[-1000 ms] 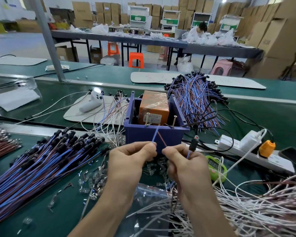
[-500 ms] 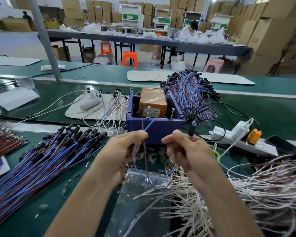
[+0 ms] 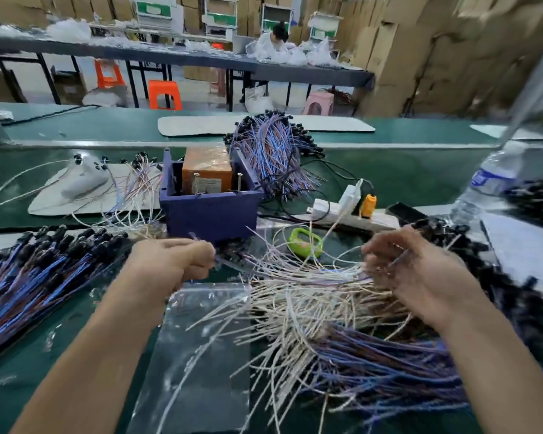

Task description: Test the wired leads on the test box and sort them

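Observation:
The purple test box (image 3: 210, 214) holds an orange block (image 3: 207, 172) with two upright pins at its front. My left hand (image 3: 170, 266) is just in front of the box and grips a thin blue wired lead (image 3: 224, 264), whose ends stick out on both sides of the fist. My right hand (image 3: 420, 277) is far to the right over the loose pile of white-tipped leads (image 3: 326, 324). Its fingers are curled and a thin lead runs between the fingertips. A sorted pile of blue leads with black caps (image 3: 44, 270) lies at the left.
A clear plastic bag (image 3: 201, 355) lies flat between my forearms. A green timer (image 3: 304, 244), a white power strip (image 3: 351, 211) with an orange plug and a water bottle (image 3: 489, 183) stand to the right. Another lead bundle (image 3: 270, 151) lies behind the box, a white controller (image 3: 82, 180) to its left.
Both hands have dropped away from the box pins. My right hand has let go of its end and swung right onto the loose pile; my left hand keeps the lead.

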Available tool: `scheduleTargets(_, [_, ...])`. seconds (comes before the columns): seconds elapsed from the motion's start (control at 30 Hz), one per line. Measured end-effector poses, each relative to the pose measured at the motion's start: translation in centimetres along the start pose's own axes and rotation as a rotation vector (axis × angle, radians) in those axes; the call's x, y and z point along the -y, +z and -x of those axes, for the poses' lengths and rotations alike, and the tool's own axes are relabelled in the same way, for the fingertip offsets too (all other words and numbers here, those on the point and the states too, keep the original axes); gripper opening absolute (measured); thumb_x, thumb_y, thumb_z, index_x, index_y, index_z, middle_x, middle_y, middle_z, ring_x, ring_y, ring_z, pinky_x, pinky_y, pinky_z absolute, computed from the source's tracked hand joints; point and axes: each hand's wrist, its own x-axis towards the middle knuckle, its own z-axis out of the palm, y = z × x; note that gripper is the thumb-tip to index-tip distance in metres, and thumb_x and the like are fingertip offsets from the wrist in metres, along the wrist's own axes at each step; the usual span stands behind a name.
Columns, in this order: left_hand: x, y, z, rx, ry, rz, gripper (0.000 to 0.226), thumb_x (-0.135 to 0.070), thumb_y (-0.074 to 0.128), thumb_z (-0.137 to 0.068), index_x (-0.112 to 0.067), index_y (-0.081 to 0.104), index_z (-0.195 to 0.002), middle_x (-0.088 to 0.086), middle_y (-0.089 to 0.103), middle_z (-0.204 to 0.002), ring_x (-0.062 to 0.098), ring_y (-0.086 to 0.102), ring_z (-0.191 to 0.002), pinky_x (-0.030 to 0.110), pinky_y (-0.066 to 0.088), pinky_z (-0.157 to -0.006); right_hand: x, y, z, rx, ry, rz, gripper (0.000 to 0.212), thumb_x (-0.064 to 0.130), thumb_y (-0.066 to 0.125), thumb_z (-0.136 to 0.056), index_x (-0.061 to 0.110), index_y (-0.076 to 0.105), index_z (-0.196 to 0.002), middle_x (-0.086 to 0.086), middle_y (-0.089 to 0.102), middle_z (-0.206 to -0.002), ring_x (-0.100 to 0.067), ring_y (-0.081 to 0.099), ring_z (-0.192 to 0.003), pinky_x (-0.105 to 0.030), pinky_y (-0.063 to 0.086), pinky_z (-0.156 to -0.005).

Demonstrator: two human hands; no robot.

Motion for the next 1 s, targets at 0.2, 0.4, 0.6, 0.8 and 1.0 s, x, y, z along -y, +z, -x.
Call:
scheduleTargets(0.2, [0.5, 4.9, 4.0, 0.363, 0.13, -0.708, 0.01, -0.034, 0.078, -0.078, -0.033, 0.081, -0.069, -0.003, 0.074, -0.062, 0.011, 0.064, -0.055, 0.04, 0.061, -0.066, 2.9, -5.7, 4.0, -0.352, -0.088, 0.871, 0.056, 0.036, 0.049, -0.106, 0.007, 0.073, -0.065, -0.009, 0.063, -0.057, -0.014, 0.056, -0.05, -0.021, 0.048, -0.052])
scheduleTargets(0.4, [1.1, 10.1, 5.4, 0.448, 0.25, -0.769, 0.013, -0.047, 0.076, -0.078, -0.042, 0.078, -0.067, -0.009, 0.071, -0.057, 0.012, 0.068, -0.054, 0.032, 0.057, -0.058, 4.3, -9.8, 5.1, -0.564, 0.036, 1.457, 0.047, 0.037, 0.059, -0.089, 0.009, 0.064, -0.051, -0.003, 0.057, -0.044, -0.021, 0.059, -0.054, -0.031, 0.038, -0.054])
scheduleTargets(0.6, [2.1, 14.1, 6.9, 0.375, 0.439, -0.931, 0.014, -0.058, 0.073, -0.081, -0.053, 0.072, -0.068, -0.017, 0.065, -0.051, 0.003, 0.058, -0.044, 0.02, 0.038, -0.042, 3.9, -11.4, 5.0, -0.667, 0.074, 1.663, 0.044, 0.044, 0.059, -0.09, 0.012, 0.056, -0.06, -0.007, 0.06, -0.065, -0.027, 0.058, -0.063, -0.033, 0.042, -0.058])
scheduleTargets(0.8, [2.9, 15.2, 7.1, 0.287, 0.43, -1.023, 0.032, -0.069, 0.071, -0.082, -0.041, 0.076, -0.066, -0.02, 0.064, -0.051, 0.003, 0.06, -0.049, 0.019, 0.038, -0.045, 2.5, -10.8, 5.3, -0.898, -0.065, 1.836, 0.036, 0.044, 0.058, -0.092, 0.014, 0.056, -0.073, -0.001, 0.048, -0.064, -0.029, 0.054, -0.066, -0.035, 0.041, -0.062])
scheduleTargets(1.0, [2.3, 13.7, 6.3, 0.277, 0.373, -0.913, 0.027, -0.063, 0.074, -0.082, -0.042, 0.075, -0.066, -0.017, 0.066, -0.053, 0.007, 0.062, -0.048, 0.024, 0.047, -0.05, 0.4, -6.7, 5.9, -0.834, -0.281, 1.753, 0.023, 0.043, 0.059, -0.093, 0.023, 0.064, -0.084, 0.001, 0.063, -0.07, -0.028, 0.057, -0.066, -0.034, 0.046, -0.063])
